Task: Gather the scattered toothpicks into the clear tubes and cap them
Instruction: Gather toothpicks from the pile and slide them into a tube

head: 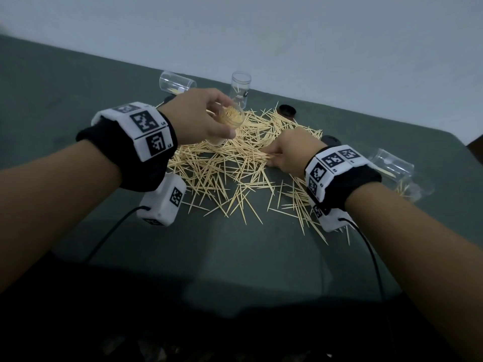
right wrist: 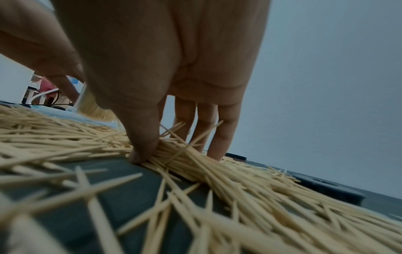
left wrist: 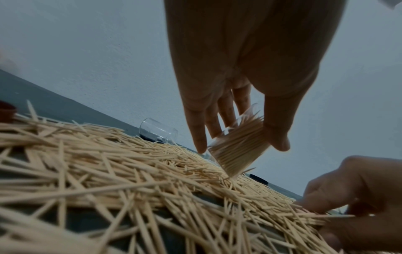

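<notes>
So the left hand [head: 201, 116] has a clear tube [head: 230, 121] gripped between thumb and fingers, tilted with its mouth toward the right, I'd guess so the next bunch slides straight in. It's already packed pretty full. The right hand [head: 290, 150] is down on the pile of toothpicks [head: 230, 173] spread over the counter [head: 235, 252], thumb and fingers pinching a small bundle [right wrist: 174, 153] together. Further back one tube [head: 241, 87] stands upright, nearly empty, two more lie tipped over, and black caps [head: 287, 110] sit loose nearby

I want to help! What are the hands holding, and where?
Left hand grips the toothpick-filled clear tube by its sides. Right hand pinches a toothpick bundle mid-length.
</notes>
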`<state>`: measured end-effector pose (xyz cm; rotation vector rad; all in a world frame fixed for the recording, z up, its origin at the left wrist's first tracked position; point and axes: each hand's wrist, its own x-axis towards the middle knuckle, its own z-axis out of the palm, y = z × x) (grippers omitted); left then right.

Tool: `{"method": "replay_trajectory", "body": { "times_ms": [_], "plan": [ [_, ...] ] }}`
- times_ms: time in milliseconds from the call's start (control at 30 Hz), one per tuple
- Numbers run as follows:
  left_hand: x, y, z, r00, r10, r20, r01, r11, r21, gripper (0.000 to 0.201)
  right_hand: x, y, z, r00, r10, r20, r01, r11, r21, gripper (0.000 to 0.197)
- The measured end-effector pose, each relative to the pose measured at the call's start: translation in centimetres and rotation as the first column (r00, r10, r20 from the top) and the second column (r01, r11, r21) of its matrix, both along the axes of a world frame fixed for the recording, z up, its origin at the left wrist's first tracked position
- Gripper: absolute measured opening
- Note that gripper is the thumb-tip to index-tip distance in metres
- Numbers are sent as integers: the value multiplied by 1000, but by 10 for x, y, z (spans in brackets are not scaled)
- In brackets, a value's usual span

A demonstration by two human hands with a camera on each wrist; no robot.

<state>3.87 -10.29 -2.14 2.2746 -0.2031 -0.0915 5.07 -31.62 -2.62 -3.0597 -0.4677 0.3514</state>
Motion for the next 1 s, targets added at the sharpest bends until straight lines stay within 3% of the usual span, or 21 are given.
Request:
{"method": "replay_trajectory", "body": {
  "times_ms": [233,500,1000],
  "plan": [
    [-1,1,2,1000,13,5,-13,1000,-7,59,1,2,4,999,13,-29,-15,997,-81,50],
    [1,2,0,1000,13,24,-13,1000,21,61,5,0,1,998,66,24,-63,993,-99,37],
    [5,8,-1,984,9,178,-59,959,277,63,8,-12,14,997,-31,67,24,995,101,31]
  ]
}}
